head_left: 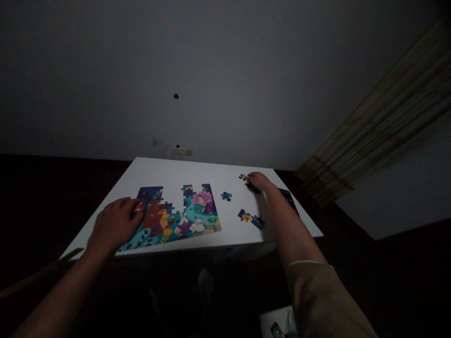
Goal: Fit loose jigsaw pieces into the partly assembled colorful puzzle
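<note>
A partly assembled jigsaw puzzle [190,213] with a bear, rabbits and a bird lies on the white table [169,171], its upper middle showing a gap. My left hand [118,223] rests at the puzzle's left edge with its fingers apart, beside a small red patch. At the far right, my right hand [259,180] reaches down with its fingers closed on a dark puzzle piece [252,188], partly hidden by the hand. Another small piece [243,177] lies by its fingertips. Between puzzle and hand sits a loose blue-green piece [226,196]; nearer me are joined pieces [251,218].
A dark flat object [289,202] lies at the table's right edge, beyond my forearm. Behind the table stands a wall with a socket strip [182,151]. A curtain [366,122] hangs to the right. Below, a white surface [275,319] shows near my right sleeve.
</note>
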### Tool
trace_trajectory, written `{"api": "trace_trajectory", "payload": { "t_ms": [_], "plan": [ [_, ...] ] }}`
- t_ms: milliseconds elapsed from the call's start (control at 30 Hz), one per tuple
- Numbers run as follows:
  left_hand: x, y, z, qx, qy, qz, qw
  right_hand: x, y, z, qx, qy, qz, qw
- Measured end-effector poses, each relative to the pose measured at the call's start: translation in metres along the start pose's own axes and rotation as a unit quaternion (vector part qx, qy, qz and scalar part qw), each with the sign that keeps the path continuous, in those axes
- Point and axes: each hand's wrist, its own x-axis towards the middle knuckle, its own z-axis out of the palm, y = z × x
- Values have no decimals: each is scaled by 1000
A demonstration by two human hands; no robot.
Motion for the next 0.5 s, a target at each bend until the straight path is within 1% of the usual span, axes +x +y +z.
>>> {"api": "trace_trajectory", "payload": {
  "t_ms": [133, 233, 300, 400, 467, 500],
  "plan": [
    [3, -2, 4, 31, -9, -13, 999, -11, 13, -18, 30, -44, -6, 999],
    [3, -2, 4, 33, -7, -13, 999, -30, 18, -29, 56, -94, -42, 993],
    [3, -2, 4, 34, -2, -9, 999, -47, 19, -35, 60, -145, -71, 985],
    [3, -2, 5, 38, 2, -3, 999, -77, 15, -42, 27, -229, -83, 969],
    [4, -2, 4, 40, 3, 3, 999, -99, 11, -42, -14, -263, -77, 962],
    [4, -1, 4, 41, 2, 6, 999, -109, 9, -41, -38, -268, -74, 960]
  ]
}}
